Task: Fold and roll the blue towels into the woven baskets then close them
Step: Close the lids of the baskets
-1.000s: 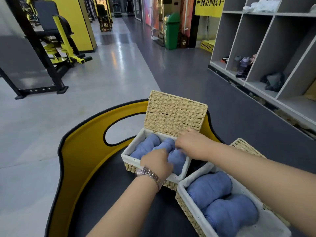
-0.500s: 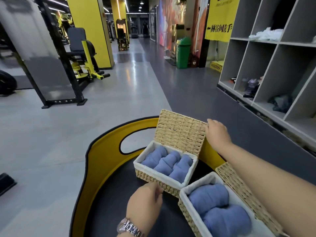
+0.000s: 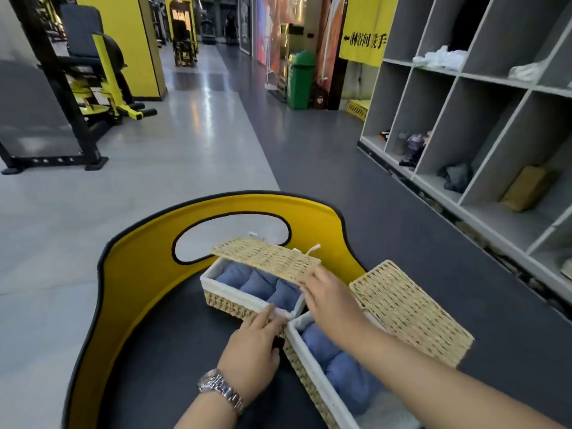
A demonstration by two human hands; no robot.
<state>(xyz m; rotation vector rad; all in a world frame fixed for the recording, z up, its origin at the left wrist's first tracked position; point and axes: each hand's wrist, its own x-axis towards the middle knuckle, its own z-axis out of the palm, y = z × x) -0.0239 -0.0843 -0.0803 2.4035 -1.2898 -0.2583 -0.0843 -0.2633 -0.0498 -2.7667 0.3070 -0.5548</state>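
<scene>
A gym hall with machines, a bin and open shelves

A yellow and black surface [image 3: 130, 274] with an oval hole lay near the camera, and the grey floor [image 3: 198, 144] shone behind it. At the far left stood a black rack [image 3: 62, 97] and a yellow exercise machine [image 3: 102, 88], next to a yellow pillar [image 3: 136, 41]. A green bin [image 3: 300, 78] stood far in the middle, beside a yellow banner [image 3: 365, 35] with black characters. On the right, the grey cubby shelves [image 3: 464, 97] held white cloths [image 3: 439, 58], bottles [image 3: 414, 144], a dark bundle [image 3: 456, 178] and a tan pouch [image 3: 526, 187].
</scene>
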